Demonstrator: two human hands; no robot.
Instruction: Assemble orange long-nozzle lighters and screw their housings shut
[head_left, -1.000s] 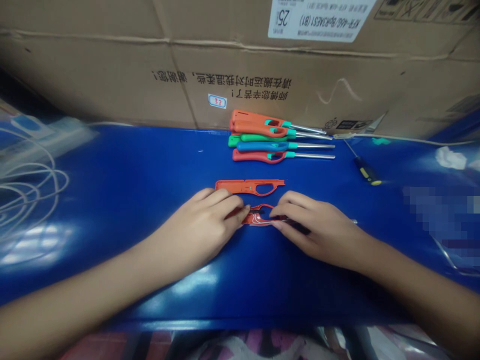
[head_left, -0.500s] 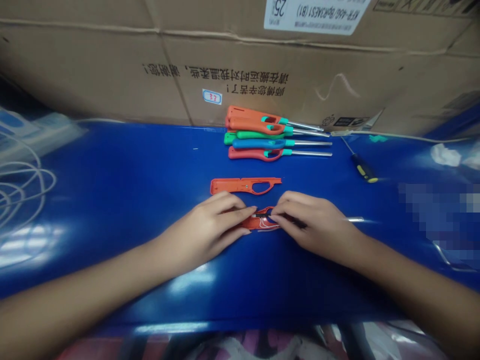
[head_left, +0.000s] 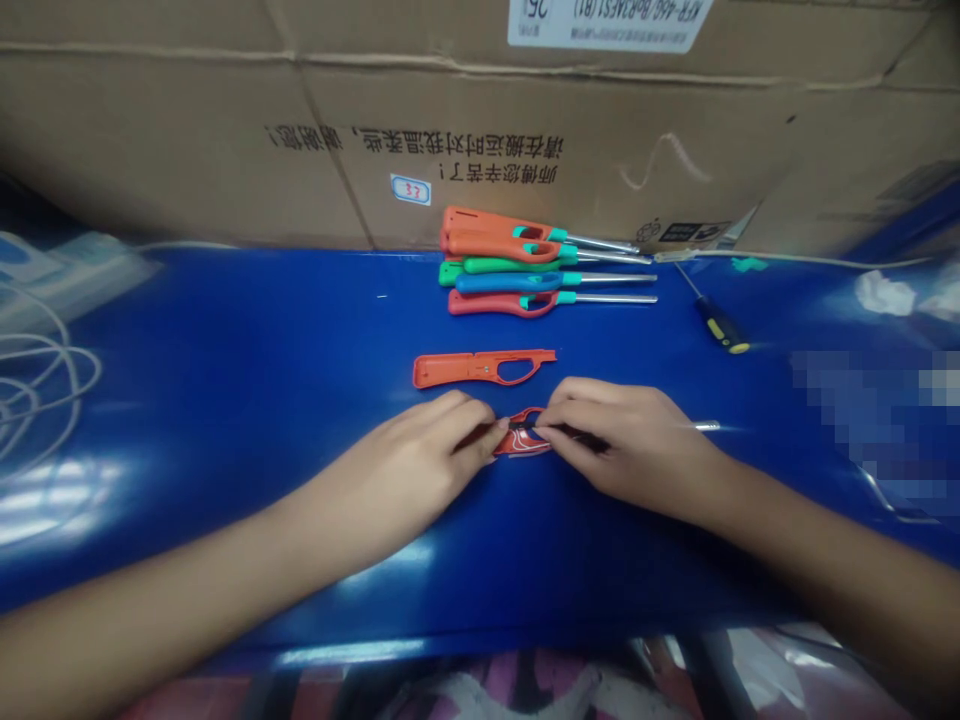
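Observation:
An opened orange lighter body with thin white wires and a small black part lies between my hands on the blue table. My left hand is closed on its left end, thumb and fingers together. My right hand pinches at its right part; what exactly sits between those fingertips is hidden. A metal tube tip sticks out beyond my right hand. Just behind, an orange half shell lies with its inner side up.
Several assembled lighters lie in front of a large cardboard box. At right are a black and yellow screwdriver and crumpled white tissue. Coiled white cable lies at left.
My left thumb and fingers have drawn together at the lighter's left end. My right hand keeps its pinch. The whole view has shifted slightly.

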